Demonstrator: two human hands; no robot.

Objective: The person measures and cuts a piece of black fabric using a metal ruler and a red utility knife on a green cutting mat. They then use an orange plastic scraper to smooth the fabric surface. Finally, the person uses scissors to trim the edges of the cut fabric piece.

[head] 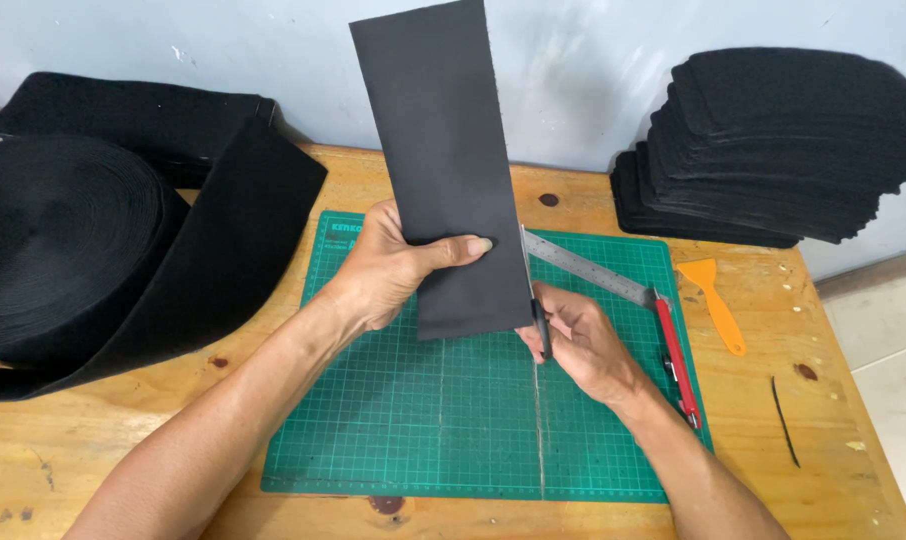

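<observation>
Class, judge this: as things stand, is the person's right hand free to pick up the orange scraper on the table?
Probably not at once. The right hand is closed around scissors at the black fabric piece. The orange scraper lies uncovered just beyond the steel ruler.

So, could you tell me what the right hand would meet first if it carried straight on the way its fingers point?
Probably the black rectangular fabric strip: the right hand points up-left at its lower right edge, already touching or nearly so. Depth is unclear.
</observation>
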